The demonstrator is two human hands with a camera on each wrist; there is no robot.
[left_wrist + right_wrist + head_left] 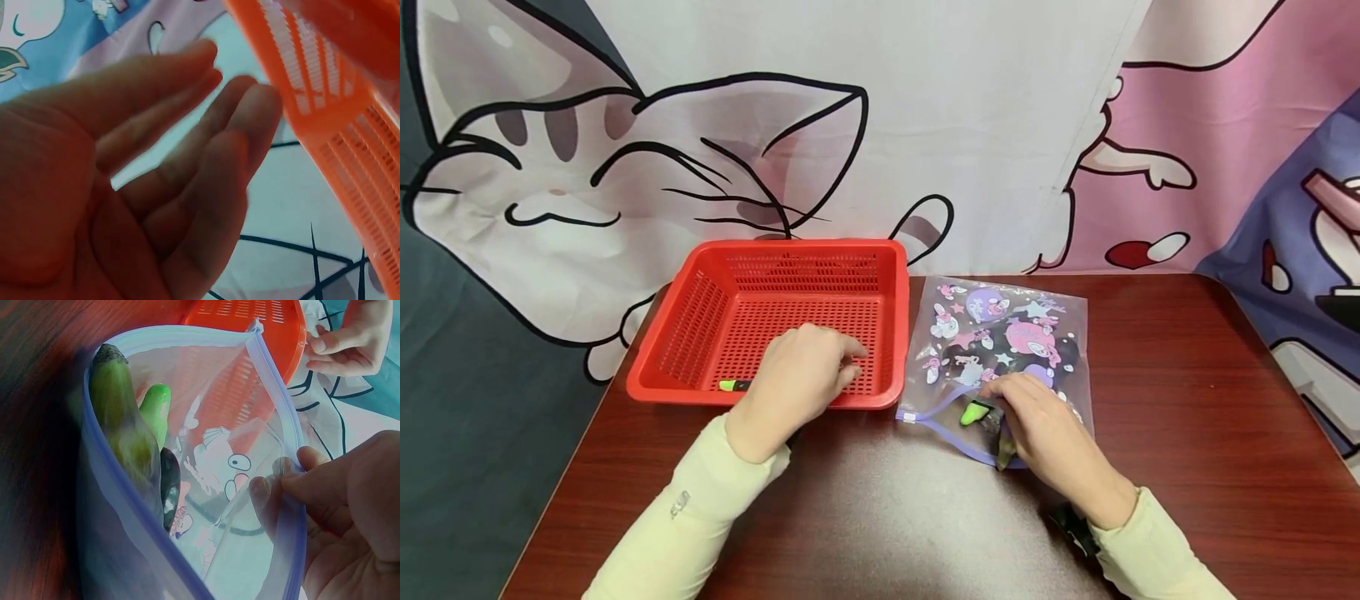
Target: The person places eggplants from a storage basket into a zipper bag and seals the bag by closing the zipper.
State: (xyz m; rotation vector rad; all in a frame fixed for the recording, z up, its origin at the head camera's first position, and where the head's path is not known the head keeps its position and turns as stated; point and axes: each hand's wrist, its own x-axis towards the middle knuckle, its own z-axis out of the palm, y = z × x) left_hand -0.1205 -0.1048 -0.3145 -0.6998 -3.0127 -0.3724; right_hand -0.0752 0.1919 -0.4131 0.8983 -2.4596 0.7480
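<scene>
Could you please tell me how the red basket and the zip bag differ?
The red basket has stiff, holed walls, whereas the zip bag is thin, transparent and printed with cartoon figures. The basket's rim is red; the bag's is purple, pinched by the right hand. Both sit open on the table.

Looking forward and down from the head here, keeping well back, taking in the table (1187,375), the red basket (808,304) left of centre and the printed cloth (1000,125) along the top. Switching to the left wrist: peering very close along the left hand (797,375), facing the printed cloth at a tilt, catching the red basket at upper right. Over to the right wrist: gazing close into the zip bag (943,358), running the table down the frame's left. Sharing the red basket across all three; sharing the zip bag between head and right wrist.
</scene>
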